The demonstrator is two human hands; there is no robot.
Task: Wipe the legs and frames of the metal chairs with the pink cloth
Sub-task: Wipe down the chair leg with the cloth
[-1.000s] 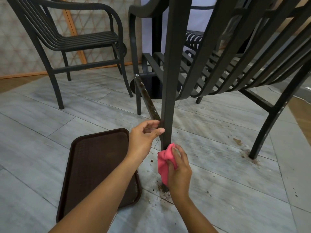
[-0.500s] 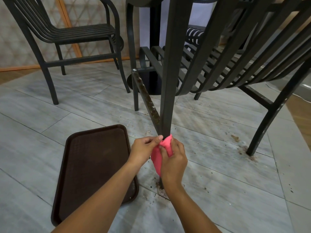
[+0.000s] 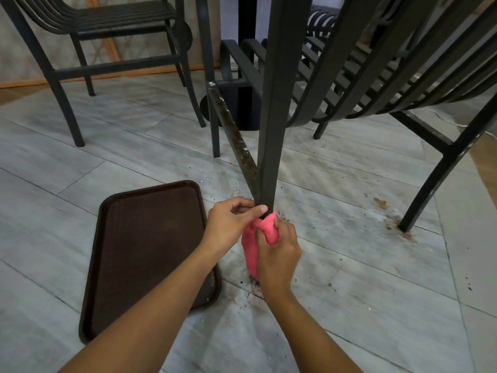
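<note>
While two hands work low on one dark chair leg (image 3: 271, 117), the right hand (image 3: 279, 254) grips the pink cloth (image 3: 251, 251) wrapped around it; the left hand (image 3: 228, 227) pinches the cloth's top edge, beside one brown tray (image 3: 150, 249).

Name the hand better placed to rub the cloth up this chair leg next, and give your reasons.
Right hand: it grips the pink cloth wrapped round the chair leg. The left hand only pinches the cloth's top edge beside the leg.

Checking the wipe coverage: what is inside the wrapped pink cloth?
The pink cloth wraps the lower chair leg, held by the left hand and right hand. The leg's covered stretch and foot are hidden.
</note>
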